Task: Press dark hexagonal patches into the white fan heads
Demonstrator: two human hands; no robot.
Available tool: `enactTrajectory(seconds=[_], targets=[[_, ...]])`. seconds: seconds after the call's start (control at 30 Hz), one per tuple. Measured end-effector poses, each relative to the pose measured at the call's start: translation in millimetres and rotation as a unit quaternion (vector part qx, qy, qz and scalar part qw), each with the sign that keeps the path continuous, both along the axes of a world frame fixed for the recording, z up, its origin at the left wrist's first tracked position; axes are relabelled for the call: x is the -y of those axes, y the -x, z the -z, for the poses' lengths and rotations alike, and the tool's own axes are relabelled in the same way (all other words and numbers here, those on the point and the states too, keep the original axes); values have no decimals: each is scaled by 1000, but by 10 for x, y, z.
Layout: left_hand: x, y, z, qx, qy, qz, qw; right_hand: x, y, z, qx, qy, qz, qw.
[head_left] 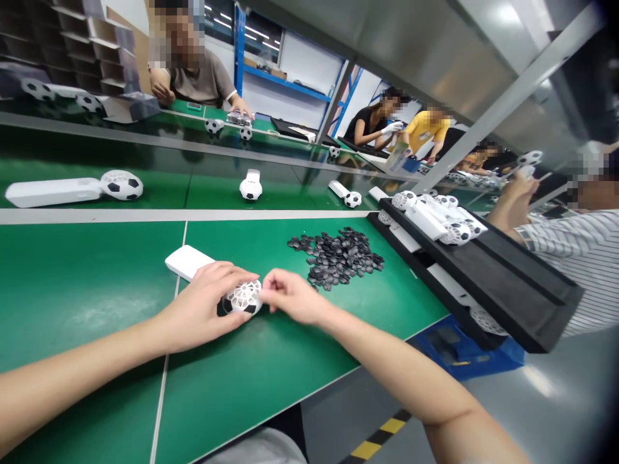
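Note:
A white device with a flat handle (189, 261) and a lattice, football-patterned head (245, 298) lies on the green bench. Around that head curls my left hand (213, 303), thumb at the near side and fingers over the far side, steadying it. Some lattice openings hold black patches; others are unfilled. At the right side of the head, my right hand (285, 293) is pinched closed against it. Whatever sits between those fingertips is hidden. To the right of my right hand lies a heap of small black pieces (341, 258).
Similar football-headed devices stand on the green conveyor (203, 187) beyond the bench. Stacked black trays (512, 270) with more devices overhang the bench's right edge, above a blue bin (449, 348). A person in a striped shirt (575, 258) is at the right; several others work across the line.

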State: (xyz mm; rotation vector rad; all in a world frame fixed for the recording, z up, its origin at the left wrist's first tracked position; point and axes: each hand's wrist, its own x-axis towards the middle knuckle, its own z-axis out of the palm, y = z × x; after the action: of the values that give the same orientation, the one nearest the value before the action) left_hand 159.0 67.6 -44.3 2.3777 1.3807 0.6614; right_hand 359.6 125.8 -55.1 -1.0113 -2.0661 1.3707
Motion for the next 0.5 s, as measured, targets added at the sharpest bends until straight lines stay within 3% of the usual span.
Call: enactTrajectory(seconds=[0.07,0.1,0.17,0.23,0.3,0.4,0.5], targets=[[-51,52,-57,-3,23,28,999,-301,-77,-44,75,-126,73,987],[-78,80,-91,-4,33,45,998,-461,-124,-54,129,-197,137,962],[-116,123,-153,-7,52,74,996,-742,-218,-42,173,-237,183,938],[-101,128,-179,-21,74,75,994,-926,-291,-2,196,-239,184,933],[-21,79,-145,-30,80,32,996,-1005,-334,37,211,-240,173,932],[133,-46,-11,-1,61,-68,996,-993,-359,39,212,-244,142,936],[160,-94,85,45,58,-78,994,-902,-363,-26,194,-253,122,940]])
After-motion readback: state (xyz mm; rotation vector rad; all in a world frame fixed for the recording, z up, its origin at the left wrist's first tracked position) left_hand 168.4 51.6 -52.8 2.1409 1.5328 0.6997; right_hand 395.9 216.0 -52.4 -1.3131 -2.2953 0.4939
